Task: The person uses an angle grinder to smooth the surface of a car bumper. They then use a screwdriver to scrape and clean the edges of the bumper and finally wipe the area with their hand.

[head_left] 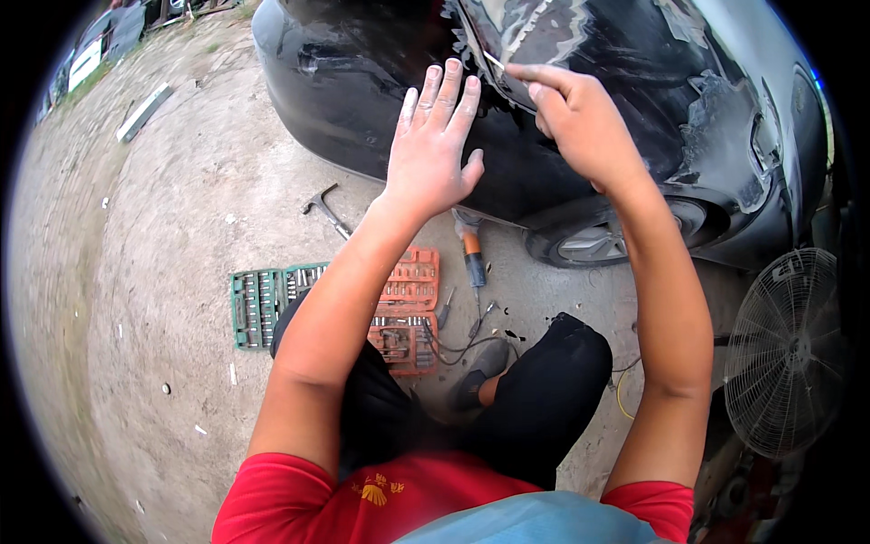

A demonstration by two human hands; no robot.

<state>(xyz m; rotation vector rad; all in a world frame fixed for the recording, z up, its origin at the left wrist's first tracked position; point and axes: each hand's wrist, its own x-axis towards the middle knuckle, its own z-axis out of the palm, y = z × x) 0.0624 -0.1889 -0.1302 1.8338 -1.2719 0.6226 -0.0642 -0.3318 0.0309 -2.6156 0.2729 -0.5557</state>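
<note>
While a tool [494,61] is gripped, cases [419,255] hold sockets [408,290].

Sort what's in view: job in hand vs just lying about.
Job in hand:
thin light tool, in right hand
dark car body, at the tool's tip
left hand, open over the car

Apparently just lying about:
hammer
green socket case
orange tool case
orange-and-dark power tool
pale beam

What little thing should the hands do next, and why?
Maybe the right hand should nudge the thin tool gently along the edge of the patchy dark car panel. The tool is already in its grip, with the tip seemingly near that edge, while the left hand is open and holds nothing.
</note>
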